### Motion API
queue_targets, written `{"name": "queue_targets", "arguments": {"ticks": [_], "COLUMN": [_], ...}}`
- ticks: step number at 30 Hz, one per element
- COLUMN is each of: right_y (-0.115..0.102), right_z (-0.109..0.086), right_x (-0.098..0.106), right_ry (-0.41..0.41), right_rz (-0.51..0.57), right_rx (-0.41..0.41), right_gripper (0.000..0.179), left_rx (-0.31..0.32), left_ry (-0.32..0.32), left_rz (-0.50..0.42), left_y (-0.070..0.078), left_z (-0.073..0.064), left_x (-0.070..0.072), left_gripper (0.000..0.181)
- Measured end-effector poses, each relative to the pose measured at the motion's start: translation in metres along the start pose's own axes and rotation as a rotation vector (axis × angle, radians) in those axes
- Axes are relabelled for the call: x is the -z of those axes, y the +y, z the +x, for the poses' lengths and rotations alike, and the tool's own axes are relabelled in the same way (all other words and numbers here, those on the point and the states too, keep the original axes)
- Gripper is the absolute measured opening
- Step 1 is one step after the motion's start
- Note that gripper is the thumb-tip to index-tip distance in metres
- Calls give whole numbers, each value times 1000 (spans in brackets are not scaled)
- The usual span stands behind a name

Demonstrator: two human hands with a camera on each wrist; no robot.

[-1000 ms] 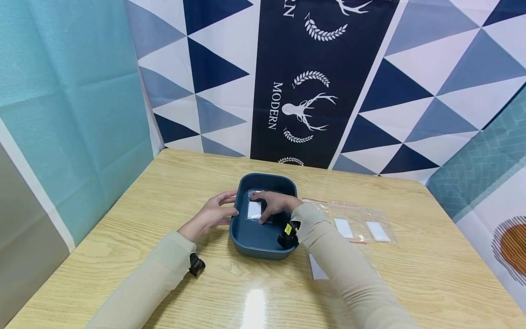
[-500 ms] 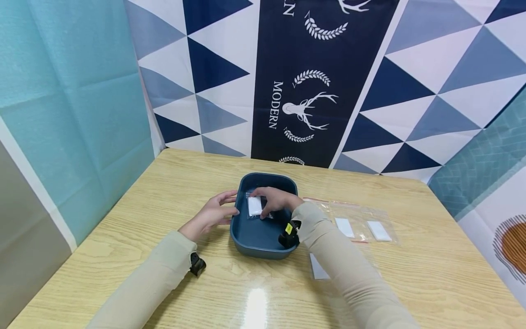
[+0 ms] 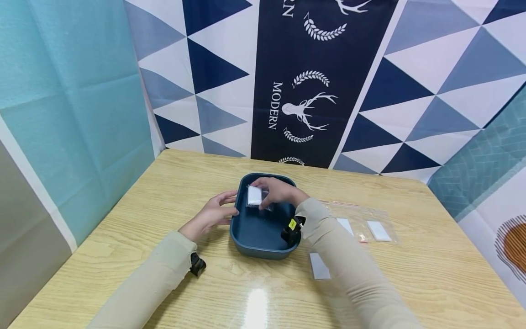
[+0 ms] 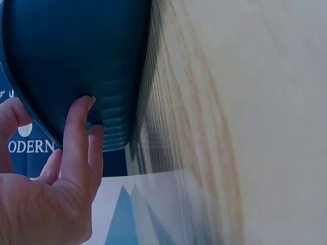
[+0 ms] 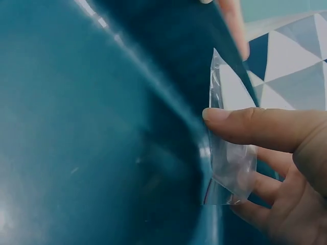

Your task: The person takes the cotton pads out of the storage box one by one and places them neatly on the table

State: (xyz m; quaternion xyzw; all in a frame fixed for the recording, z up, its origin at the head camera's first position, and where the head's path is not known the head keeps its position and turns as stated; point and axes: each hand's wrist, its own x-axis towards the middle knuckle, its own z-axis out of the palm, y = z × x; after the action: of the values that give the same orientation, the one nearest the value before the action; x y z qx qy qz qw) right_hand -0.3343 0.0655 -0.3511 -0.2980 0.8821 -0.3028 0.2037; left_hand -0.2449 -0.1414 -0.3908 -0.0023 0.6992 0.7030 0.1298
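Observation:
My right hand point(image 3: 278, 191) pinches a small clear zip-lock bag point(image 3: 255, 195) with a white piece inside, thumb on one face and fingers behind it. The right wrist view shows this bag point(image 5: 232, 153) raised inside the dark blue plastic bin point(image 3: 263, 233), its red seal line at the lower end. My left hand point(image 3: 211, 212) holds the bin's left wall. From the left wrist, its fingers point(image 4: 76, 132) lie against the outer wall of the bin point(image 4: 66, 56), with the thumb at the rim.
Several more clear bags with white pieces lie on the wooden table point(image 3: 197, 178), right of the bin. One white piece point(image 3: 379, 231) is farthest right, and another point(image 3: 319, 266) lies nearer, partly behind the right forearm. A patterned cloth point(image 3: 222, 82) stands behind the table.
My right hand has lifted the bag from the bin's floor, moving slightly toward the bin's far end. The left hand and the bin have stayed in place.

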Motion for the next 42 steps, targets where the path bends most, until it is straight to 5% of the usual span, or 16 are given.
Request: {"name": "queue_targets", "arguments": {"ticks": [20,42], "right_y": [-6,-14], "right_z": [-32,-94], "right_x": [14,13], "right_ry": [137,219], "right_rz": [81,142], "right_rx": [61,138], "right_gripper": [68,71], "left_rx": [16,6], "left_ry": [32,14], "left_rz": [5,6], "left_y": [-1,2], "left_z": [0,-4], "left_x": [-4,-6], "left_gripper": [62,63]}}
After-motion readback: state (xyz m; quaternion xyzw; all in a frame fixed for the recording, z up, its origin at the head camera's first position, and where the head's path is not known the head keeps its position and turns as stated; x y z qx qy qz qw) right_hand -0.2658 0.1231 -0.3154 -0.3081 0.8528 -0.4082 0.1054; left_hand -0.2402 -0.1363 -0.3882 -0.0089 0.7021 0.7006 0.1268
